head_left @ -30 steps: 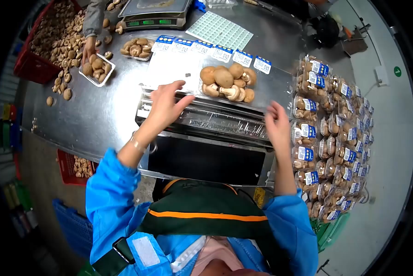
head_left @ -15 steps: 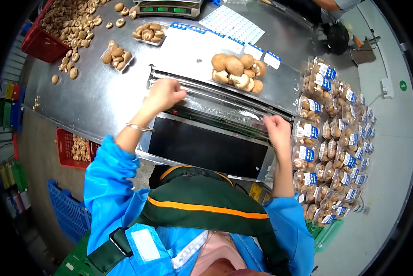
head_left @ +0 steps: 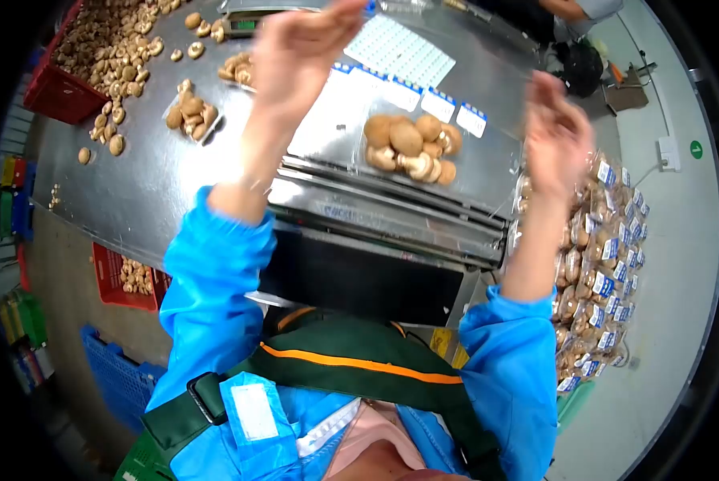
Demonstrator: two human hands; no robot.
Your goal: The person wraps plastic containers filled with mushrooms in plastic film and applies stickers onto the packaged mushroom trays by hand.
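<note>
Between the mushroom tray [head_left: 407, 148] in the middle and the stack of labelled packs [head_left: 596, 272] on the right, a strip of table [head_left: 487, 172] leaves a way through, though the right hand [head_left: 555, 136] overlaps the stack's upper end in this view. On the left, a wide stretch of bare metal runs from the table's front edge up to the filled tray [head_left: 191, 119] and loose mushrooms [head_left: 135, 76], with the red crate [head_left: 51, 92] blocking beyond. Directly in front, the long wrapping machine [head_left: 383, 210] bars a low approach to the middle tray, while the left hand [head_left: 299, 64] and forearm cross the view between the two trays.
</note>
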